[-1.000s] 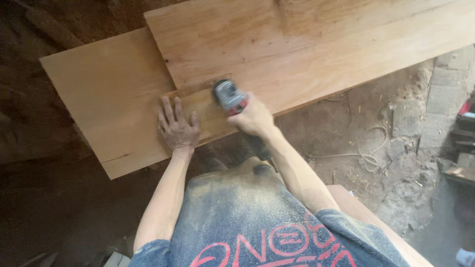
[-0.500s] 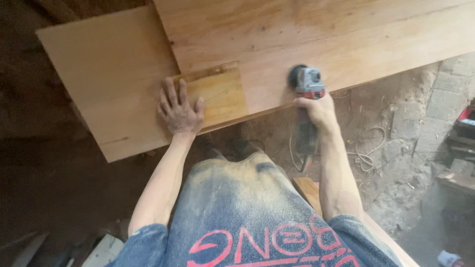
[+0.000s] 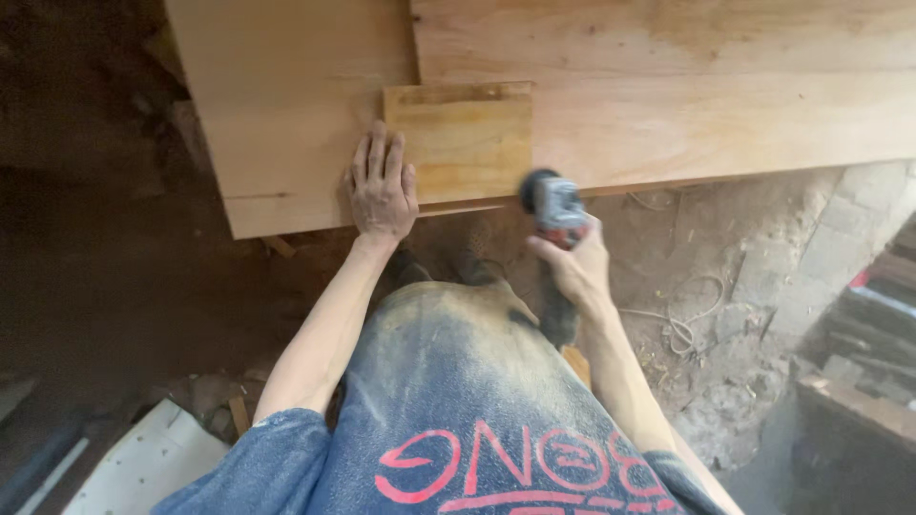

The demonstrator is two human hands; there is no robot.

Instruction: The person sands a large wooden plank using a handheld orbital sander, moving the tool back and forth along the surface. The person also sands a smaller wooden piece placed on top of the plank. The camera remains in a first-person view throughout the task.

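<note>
My left hand [image 3: 382, 186] lies flat, fingers spread, on a wide pale wooden board [image 3: 286, 105], touching the left edge of a small darker square of wood [image 3: 463, 138]. My right hand [image 3: 572, 267] grips a grey and red angle grinder [image 3: 551, 215]. Its disc end sits at the near edge of the long upper plank [image 3: 687, 86], just right of the small square. The tool looks blurred.
Below the boards is a dusty dirt floor with a coil of cord [image 3: 682, 324] to the right. Stone blocks and stacked timber [image 3: 859, 334] stand at the far right. A white panel [image 3: 143, 463] lies at the lower left.
My right hand has pulled the grinder back off the plank face, left and toward me, to the near edge. My left hand stays pressed by the small square. The view has shifted.
</note>
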